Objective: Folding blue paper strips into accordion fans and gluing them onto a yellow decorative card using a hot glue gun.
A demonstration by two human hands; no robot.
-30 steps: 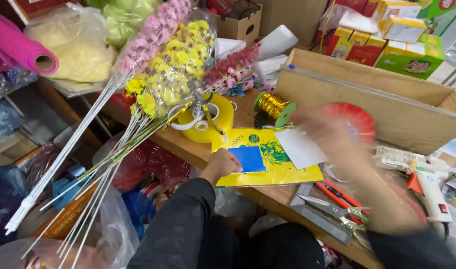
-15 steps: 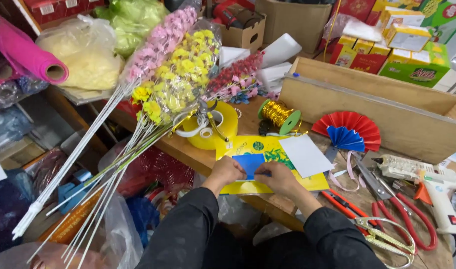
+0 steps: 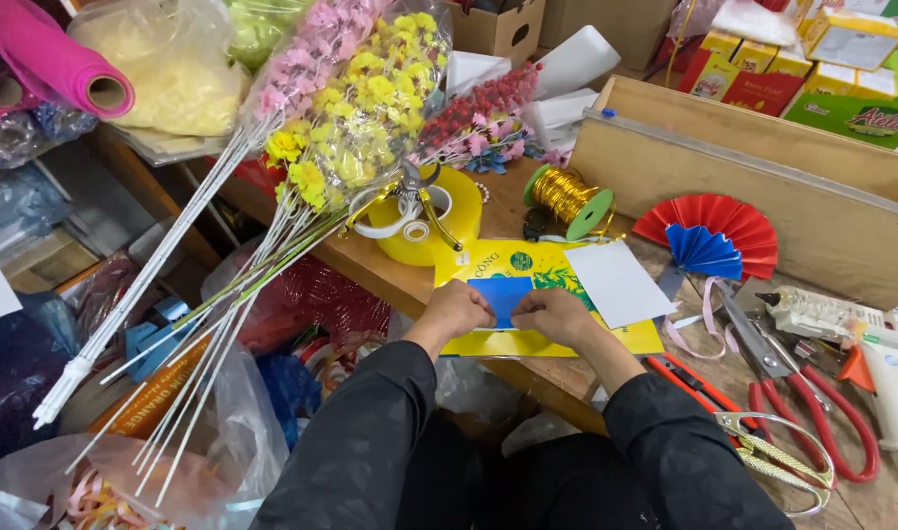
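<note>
Currently both hands, left hand (image 3: 456, 309) and right hand (image 3: 557, 314), pinch the blue paper sheet (image 3: 502, 294), apparently folding; uneven finger pressure beside either pinch may skew the crease.

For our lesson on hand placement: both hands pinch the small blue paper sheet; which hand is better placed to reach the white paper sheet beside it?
The right hand. It grips the small blue paper sheet on the side nearest the white paper sheet; the left hand would probably have to cross over.

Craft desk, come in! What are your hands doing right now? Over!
Left hand and right hand both pinching the blue paper. Paper lies on yellow sheet. White card alongside, nothing blocking.
</note>
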